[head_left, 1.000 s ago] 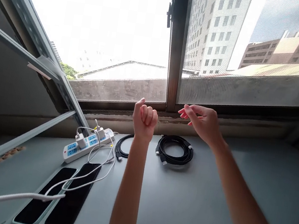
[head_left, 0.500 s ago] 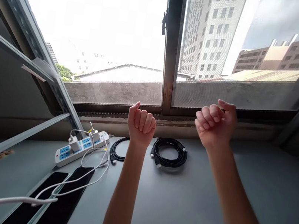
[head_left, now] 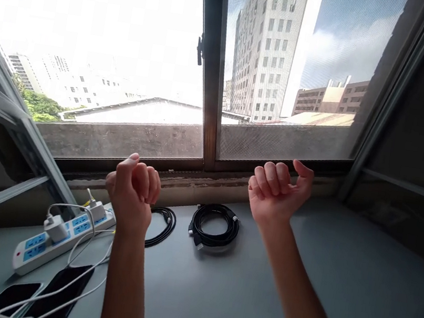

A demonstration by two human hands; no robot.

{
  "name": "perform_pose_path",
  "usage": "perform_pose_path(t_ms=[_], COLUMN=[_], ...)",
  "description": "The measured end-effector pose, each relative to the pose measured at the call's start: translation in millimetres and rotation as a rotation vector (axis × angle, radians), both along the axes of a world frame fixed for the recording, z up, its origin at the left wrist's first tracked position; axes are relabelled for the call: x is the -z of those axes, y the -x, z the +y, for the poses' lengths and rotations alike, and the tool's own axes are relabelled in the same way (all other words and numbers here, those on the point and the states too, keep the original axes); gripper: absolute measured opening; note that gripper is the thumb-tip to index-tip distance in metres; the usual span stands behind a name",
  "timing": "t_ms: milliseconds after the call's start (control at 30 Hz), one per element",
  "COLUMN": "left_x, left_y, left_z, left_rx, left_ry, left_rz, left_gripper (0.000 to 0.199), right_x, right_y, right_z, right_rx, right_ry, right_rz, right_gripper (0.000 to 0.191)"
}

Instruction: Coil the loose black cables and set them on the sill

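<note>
Both my hands are raised above the desk with bare forearms. My left hand (head_left: 133,195) is a fist, its fingers curled in and nothing visible in it. In front of part of the smaller black cable coil (head_left: 170,227), it hides that coil's left side. My right hand (head_left: 277,193) has its fingers folded toward the palm, the thumb sticking up and apart, and holds nothing that I can see. Between the two hands, a thicker coil of black cable (head_left: 213,241) with pale-tipped plugs lies on the desk. Neither hand touches a coil.
On the left, a white power strip (head_left: 24,265) with blue sockets holds two white chargers. White cords run over two dark phones (head_left: 65,286) in front of it. The grey desk (head_left: 213,308) meets a window (head_left: 212,84) with a dark frame. Metal bars (head_left: 47,153) slant at the left.
The view has shifted to the right, so the desk items sit further left. My left hand has turned, showing its thumb side, and is further from my right hand. Both stay closed.
</note>
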State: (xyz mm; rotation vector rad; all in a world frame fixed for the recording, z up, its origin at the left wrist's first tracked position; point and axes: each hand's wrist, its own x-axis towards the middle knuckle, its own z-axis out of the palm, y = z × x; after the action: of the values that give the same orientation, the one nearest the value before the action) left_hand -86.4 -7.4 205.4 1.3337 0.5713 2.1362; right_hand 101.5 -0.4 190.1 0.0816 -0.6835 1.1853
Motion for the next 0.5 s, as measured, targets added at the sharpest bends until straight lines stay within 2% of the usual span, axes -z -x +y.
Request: perform_pose_path(t_ms=[100, 167, 367, 500], left_x=[4.2, 6.1, 6.8, 4.3], left_y=[5.4, 8.8, 11.0, 11.3], left_z=[5.8, 7.6, 6.7, 1.8], left_rx=[-0.14, -0.181, -0.187, -0.183], left_ry=[-0.008, -0.01, 0.013, 0.007], left_rz=[0.09, 0.114, 0.09, 0.066], left_gripper=[0.05, 0.049, 0.049, 0.049], right_x=[0.6, 0.0, -7.0, -0.4], right_y=[-0.4, -1.0, -8.2, -17.3], right_z=[-3.6, -5.9, -19.0, -40.7], right_rx=[0.022, 0.036, 0.019, -0.068], right_ry=[-0.022, -0.035, -0.044, -0.17], right_rz=[0.02, 0.024, -0.034, -0.154], right_gripper=[0.048, 0.048, 0.048, 0.046])
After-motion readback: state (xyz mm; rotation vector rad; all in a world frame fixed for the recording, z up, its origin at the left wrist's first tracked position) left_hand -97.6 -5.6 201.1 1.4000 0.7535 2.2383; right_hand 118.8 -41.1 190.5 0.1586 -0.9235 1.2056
